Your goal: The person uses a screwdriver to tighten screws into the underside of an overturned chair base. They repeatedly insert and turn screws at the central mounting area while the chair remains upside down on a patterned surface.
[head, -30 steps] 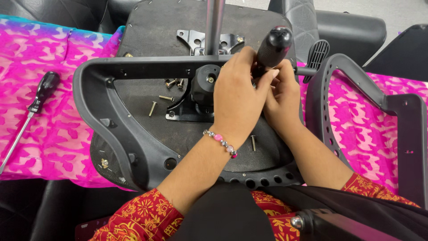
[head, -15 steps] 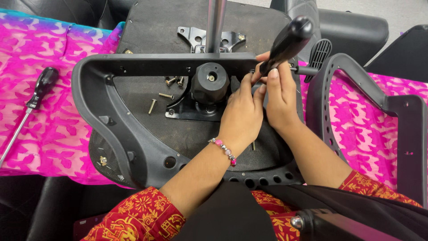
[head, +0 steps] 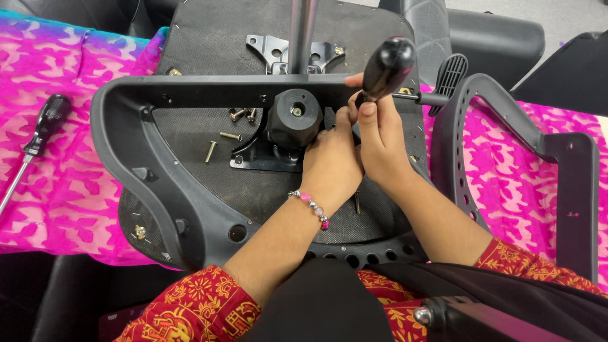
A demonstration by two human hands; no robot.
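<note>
A spare screwdriver [head: 38, 136] is left on the pink cloth [head: 57, 190] at far left. Loose screws [head: 223, 134] are scattered on the upturned seat base [head: 209, 126], which serves as their tray. The left hand [head: 330, 166] is pressed beside the round knob [head: 293, 117], its grip probably pinching the tool's hidden tip. A stiff, light black-handled screwdriver [head: 387, 66] is clasped below its bulb by the right hand [head: 379, 140].

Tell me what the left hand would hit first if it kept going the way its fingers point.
The left hand points up the picture, beside the round black knob. Going straight on, it would probably first meet the black plastic frame bar crossing above it, close to the right hand and its screwdriver handle. Depth is unclear.
</note>
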